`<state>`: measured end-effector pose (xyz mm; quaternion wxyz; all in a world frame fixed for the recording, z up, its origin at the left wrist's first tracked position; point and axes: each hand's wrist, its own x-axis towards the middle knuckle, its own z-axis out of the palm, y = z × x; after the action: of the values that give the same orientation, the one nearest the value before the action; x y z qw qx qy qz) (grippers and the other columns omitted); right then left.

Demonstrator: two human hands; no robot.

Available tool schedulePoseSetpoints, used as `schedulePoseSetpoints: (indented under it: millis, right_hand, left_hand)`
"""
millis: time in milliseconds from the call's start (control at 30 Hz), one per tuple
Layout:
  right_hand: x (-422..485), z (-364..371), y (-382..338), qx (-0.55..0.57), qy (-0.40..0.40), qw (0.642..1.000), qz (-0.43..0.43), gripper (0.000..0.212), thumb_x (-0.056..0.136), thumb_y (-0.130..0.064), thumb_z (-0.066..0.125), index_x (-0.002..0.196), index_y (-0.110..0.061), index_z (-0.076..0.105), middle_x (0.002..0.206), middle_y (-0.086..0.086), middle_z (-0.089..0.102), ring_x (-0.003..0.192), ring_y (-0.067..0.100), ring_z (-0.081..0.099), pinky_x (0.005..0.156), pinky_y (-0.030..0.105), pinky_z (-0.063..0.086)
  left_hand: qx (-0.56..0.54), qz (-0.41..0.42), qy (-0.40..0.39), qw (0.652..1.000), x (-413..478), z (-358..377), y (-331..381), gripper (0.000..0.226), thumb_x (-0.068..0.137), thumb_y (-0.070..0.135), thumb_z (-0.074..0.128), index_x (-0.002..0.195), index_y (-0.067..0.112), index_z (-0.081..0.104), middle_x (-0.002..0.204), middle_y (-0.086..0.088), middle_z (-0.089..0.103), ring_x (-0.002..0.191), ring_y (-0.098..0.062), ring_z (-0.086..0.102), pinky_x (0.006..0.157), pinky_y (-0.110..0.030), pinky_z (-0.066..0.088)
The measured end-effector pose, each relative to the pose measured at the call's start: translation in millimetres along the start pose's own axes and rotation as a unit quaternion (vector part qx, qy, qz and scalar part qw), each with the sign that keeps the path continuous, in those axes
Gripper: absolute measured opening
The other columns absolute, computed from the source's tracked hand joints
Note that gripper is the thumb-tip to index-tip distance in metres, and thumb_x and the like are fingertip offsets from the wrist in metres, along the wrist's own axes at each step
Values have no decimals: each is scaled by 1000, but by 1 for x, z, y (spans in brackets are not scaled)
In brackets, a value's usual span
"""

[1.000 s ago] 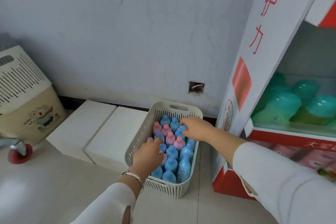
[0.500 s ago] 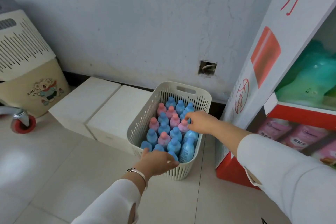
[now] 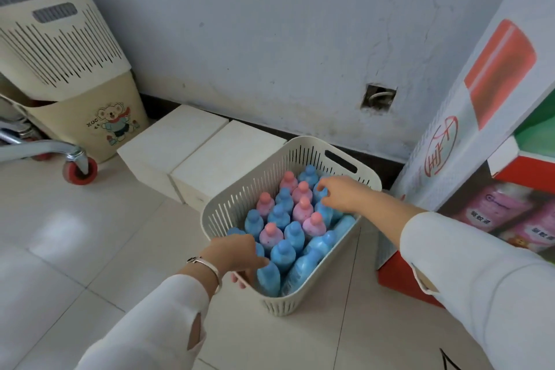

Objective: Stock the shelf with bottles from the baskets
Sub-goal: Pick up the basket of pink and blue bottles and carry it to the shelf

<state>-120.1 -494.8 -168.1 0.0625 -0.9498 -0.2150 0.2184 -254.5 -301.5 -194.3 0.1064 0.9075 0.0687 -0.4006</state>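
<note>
A cream slotted basket stands on the tiled floor, packed with several upright blue and pink bottles. My left hand is at its near left corner, fingers inside over the rim beside a blue bottle, thumb outside. My right hand reaches to the far right side and pinches the cap of a blue bottle. The shelf, a white unit with red markings, stands just right of the basket.
Pink packs fill the shelf's lower level, with green items above. Two white boxes sit against the wall left of the basket. A cream hamper and a red caster wheel are at far left.
The view has dropped and come closer to the basket. My left hand has settled on the near rim. My right hand has moved to the far right bottles.
</note>
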Motion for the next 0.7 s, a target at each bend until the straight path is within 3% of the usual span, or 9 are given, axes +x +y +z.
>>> schedulePoseSetpoints:
  millis: [67,100,167,233,300,400,500,600,700]
  right_hand:
    - [4,4,-2,-7,14,1000,4,37,90,-23,51,126,-22,53,126,9,55,112,27,55,94,36,45]
    - [6,5,-3,-18,23,1000,7,38,90,-23,51,127,-22,52,129,10,51,114,29,53,95,35,45]
    - [8,8,-3,-39,51,998,28,41,91,-24,51,131,-19,48,134,11,41,118,32,46,97,37,41]
    - [10,9,-2,-41,79,993,74,46,91,-26,52,135,-17,42,137,11,34,123,33,39,98,39,39]
    - [14,13,0,-21,70,990,119,52,91,-26,54,138,-15,36,139,13,32,127,34,36,99,40,38]
    - [27,22,-1,30,16,986,165,66,90,-26,53,145,-15,19,142,20,32,126,39,41,102,48,40]
    - [34,28,-3,46,8,980,195,76,90,-24,53,149,-18,6,145,24,29,128,41,39,105,52,37]
    - [30,28,4,2,20,978,206,66,90,-26,53,145,-12,20,141,19,35,126,37,41,104,46,39]
    - [22,27,8,-32,28,975,217,46,89,-24,51,133,-10,45,129,12,52,117,30,51,93,38,46]
  left_hand:
    - [-34,-22,-57,998,-2,2,-12,50,90,39,41,52,12,58,79,-11,74,70,-19,64,87,-30,53]
    - [-52,-39,-51,997,-5,2,-17,47,90,34,42,52,11,58,69,-10,73,68,-23,66,79,-26,55]
    - [-88,-78,46,992,-12,0,-30,33,88,25,44,66,7,60,60,-3,68,74,-27,68,72,-27,55]
    - [-33,-118,199,972,-14,-3,-50,21,90,25,46,95,11,61,95,-6,67,97,-26,64,82,-31,50]
    - [21,-134,275,952,-16,0,-65,23,90,27,49,110,18,54,119,-5,56,113,-26,53,90,-35,43]
    - [7,-157,302,940,-15,9,-74,40,86,24,56,123,28,42,131,-3,34,123,-27,33,93,-44,35]
    - [-80,-172,260,947,-8,23,-70,54,88,14,51,135,29,29,149,-5,5,139,-33,8,99,-55,34]
    - [-138,-169,252,943,-1,32,-64,55,90,6,44,139,25,27,154,-6,-14,141,-40,-7,104,-55,34]
    - [-142,-169,264,939,0,37,-61,55,90,3,43,138,23,28,155,-6,-17,141,-42,-12,108,-52,32]
